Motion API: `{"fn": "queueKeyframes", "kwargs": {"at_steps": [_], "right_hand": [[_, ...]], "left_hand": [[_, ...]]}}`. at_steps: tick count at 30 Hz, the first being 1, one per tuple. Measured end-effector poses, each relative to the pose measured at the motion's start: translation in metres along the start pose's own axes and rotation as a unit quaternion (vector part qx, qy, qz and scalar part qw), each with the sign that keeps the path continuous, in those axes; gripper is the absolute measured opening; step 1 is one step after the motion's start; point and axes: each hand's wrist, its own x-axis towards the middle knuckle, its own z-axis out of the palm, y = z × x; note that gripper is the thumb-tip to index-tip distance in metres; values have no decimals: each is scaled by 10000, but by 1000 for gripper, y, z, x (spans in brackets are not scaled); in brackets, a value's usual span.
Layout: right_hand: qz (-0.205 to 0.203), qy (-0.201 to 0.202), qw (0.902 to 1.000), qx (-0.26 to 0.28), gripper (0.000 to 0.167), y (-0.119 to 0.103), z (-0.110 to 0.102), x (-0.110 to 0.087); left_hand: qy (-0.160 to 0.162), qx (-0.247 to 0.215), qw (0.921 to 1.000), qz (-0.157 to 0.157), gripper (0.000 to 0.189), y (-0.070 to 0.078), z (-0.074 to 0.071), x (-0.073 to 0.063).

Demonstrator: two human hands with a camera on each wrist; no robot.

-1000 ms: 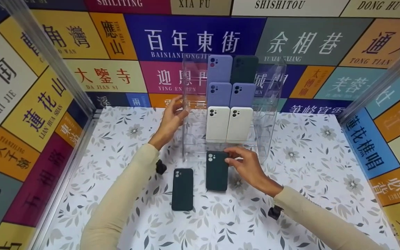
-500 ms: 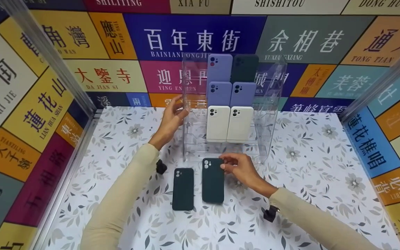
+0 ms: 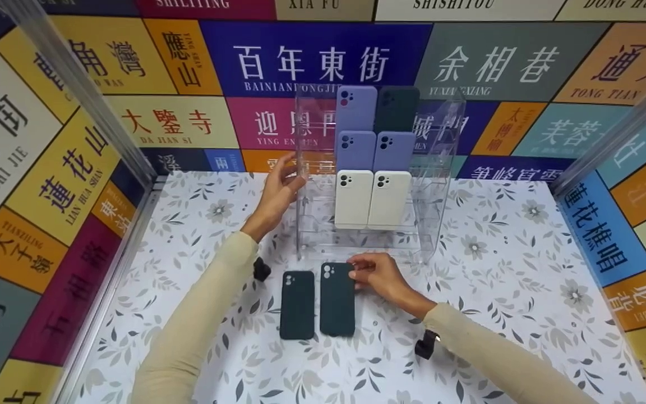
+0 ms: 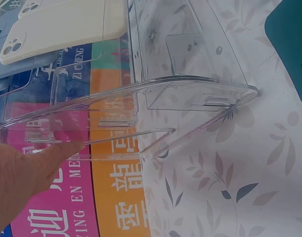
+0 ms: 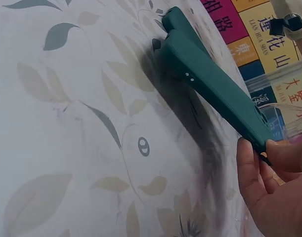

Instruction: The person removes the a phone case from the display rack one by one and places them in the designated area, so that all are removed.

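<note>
My right hand (image 3: 382,280) pinches a dark green phone case (image 3: 337,300) by its upper right corner. The right wrist view shows that case (image 5: 210,89) tilted, its held end off the table and a shadow beneath. Just left of it a second dark green phone case (image 3: 297,306) lies flat. Farther back, my left hand (image 3: 277,193) holds the left side edge of a clear display stand (image 3: 368,238); in the left wrist view my finger lies along the side panel, the rest mostly out of frame. Two white phone cases (image 3: 354,199) fill the stand's lowest occupied tier.
Above the white cases stand two lilac phone cases (image 3: 355,150), then one lilac case (image 3: 356,109) beside a dark green case (image 3: 398,109). A leaf-patterned white tabletop (image 3: 497,314) spreads around. Walls with printed street names (image 3: 323,56) enclose the back and sides.
My right hand has brought the dark green case down and left, away from the stand and next to the other green case. My left hand has stayed on the stand.
</note>
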Motion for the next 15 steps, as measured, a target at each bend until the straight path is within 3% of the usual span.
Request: {"fn": "queueKeyframes", "kwargs": {"at_steps": [9,15], "right_hand": [[181,-176,9995,164,31,14,16,7],[292,-71,9995,-68,28,13,25,8]], "left_hand": [[-19,-123,9999,53,62,-2,-2,0],[-33,-19,10000,33,64,-1,-1,1]]}}
